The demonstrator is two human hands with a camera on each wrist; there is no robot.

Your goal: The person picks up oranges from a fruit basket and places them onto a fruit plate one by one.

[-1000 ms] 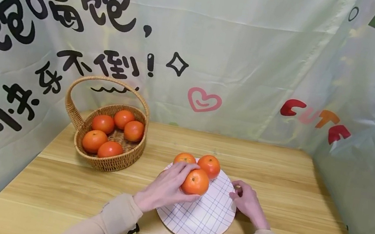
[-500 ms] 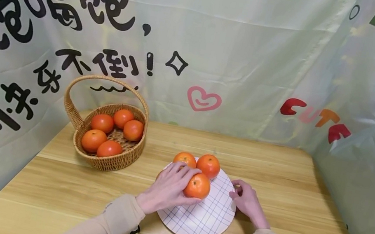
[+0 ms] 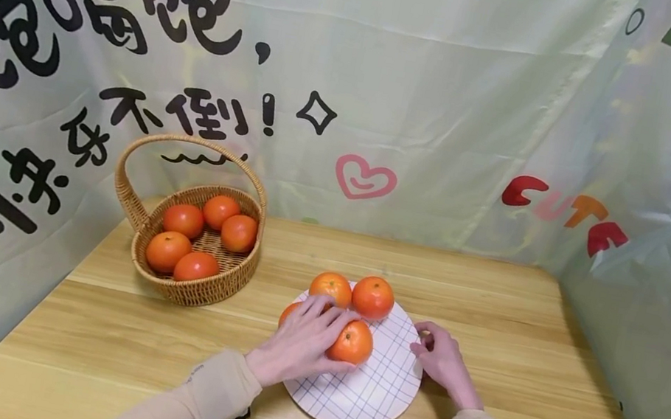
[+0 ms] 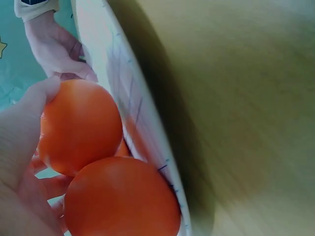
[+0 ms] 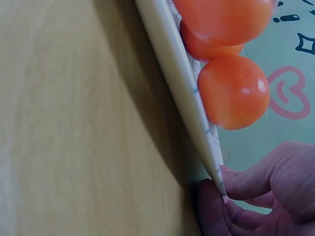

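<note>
My left hand [image 3: 302, 338] grips a mandarin [image 3: 351, 342] low over the round white plate [image 3: 356, 400] with blue grid lines. Whether that fruit touches the plate I cannot tell. Two more mandarins sit side by side at the plate's back, one on the left [image 3: 331, 288] and one on the right [image 3: 373, 297]. A mandarin [image 3: 288, 312] at the plate's left edge is mostly hidden by my left hand; in the left wrist view, a mandarin [image 4: 123, 199] stands close beside the gripped one. On the right, my right hand [image 3: 444, 360] pinches the plate's rim [image 5: 209, 142], thumb above and fingers below.
A wicker basket [image 3: 186, 294] with a tall arched handle stands at the back left of the wooden table [image 3: 101, 355], holding several mandarins [image 3: 197, 267]. Printed cloth walls [image 3: 443, 131] enclose the table behind and at the sides.
My left hand has brought its mandarin down and slightly toward me, away from the back pair, uncovering the one at the left edge. My right hand keeps its hold on the rim.
</note>
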